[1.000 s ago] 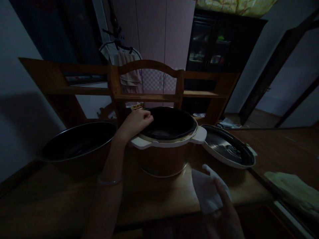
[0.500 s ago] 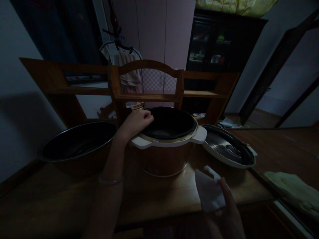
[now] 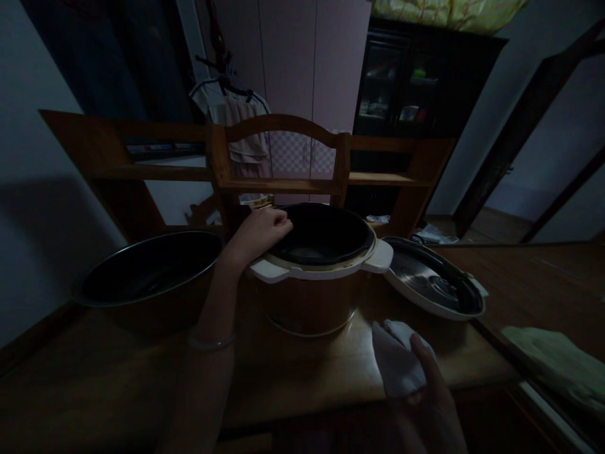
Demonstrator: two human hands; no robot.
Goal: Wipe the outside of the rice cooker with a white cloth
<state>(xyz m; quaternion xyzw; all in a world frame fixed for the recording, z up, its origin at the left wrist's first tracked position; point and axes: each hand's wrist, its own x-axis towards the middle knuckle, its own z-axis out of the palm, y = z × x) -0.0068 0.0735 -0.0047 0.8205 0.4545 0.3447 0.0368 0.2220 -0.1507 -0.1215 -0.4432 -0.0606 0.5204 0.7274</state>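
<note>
My left hand (image 3: 265,228) lies over the left rim of a brown electric cooker (image 3: 309,306) with white handles and a dark interior. Its fingers are curled down, with the fingertips hidden. Low on the right, my right hand (image 3: 432,403) pinches a folded white tissue (image 3: 399,362) between thumb and fingers, in front of the cooker and apart from it. A wide black inner pot (image 3: 146,268) stands left of my left forearm. The cooker's lid (image 3: 430,277) lies to the right, its metal underside facing up.
All of this stands on a wooden desk (image 3: 302,384) with a raised wooden shelf frame (image 3: 283,184) along its back. A pale green cloth (image 3: 560,359) is at the lower right. Farther back are clothes on hangers (image 3: 246,126), a pink wardrobe (image 3: 312,75) and a dark cabinet (image 3: 425,94).
The tissue in my right hand has been folded into a more compact bundle, and the thumb now presses over it. My left hand remains on the cooker's rim.
</note>
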